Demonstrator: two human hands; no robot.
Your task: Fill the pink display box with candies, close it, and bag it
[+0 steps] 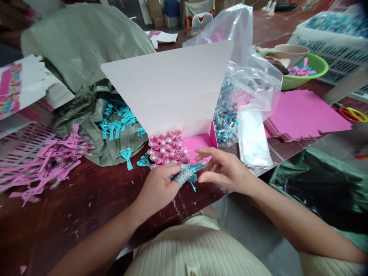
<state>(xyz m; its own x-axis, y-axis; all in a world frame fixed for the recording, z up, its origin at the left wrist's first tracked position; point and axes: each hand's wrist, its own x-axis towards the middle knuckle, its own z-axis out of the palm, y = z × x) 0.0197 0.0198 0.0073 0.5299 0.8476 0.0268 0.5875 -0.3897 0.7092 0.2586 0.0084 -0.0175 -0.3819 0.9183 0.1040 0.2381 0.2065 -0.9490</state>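
1. Head view, left hand: thumb and fingers are closing round a blue piece; silvery wrap is covering part of the grip.
2. Head view, right hand: thumb and fingers are standing apart, moderately wide, beside the piece's far end. Contact: cannot tell.
3. Head view, position: the blue piece is sitting between the two hands, just in front of the open box, whose white lid is standing raised.
4. Head view, progress: looks part done. Pink-topped pieces are filling the box's left side in close rows; pink bottom is showing on the right. No blue piece visible inside; the near edge is partly hidden by the hands.
5. Head view, what is left: loose supply is plentiful. Pink pieces are lying heaped on the left, blue clips are lying on the green cloth, small clear-and-blue parts are sitting by the plastic bag. Flat pink sheets are resting on the worktop, right side.
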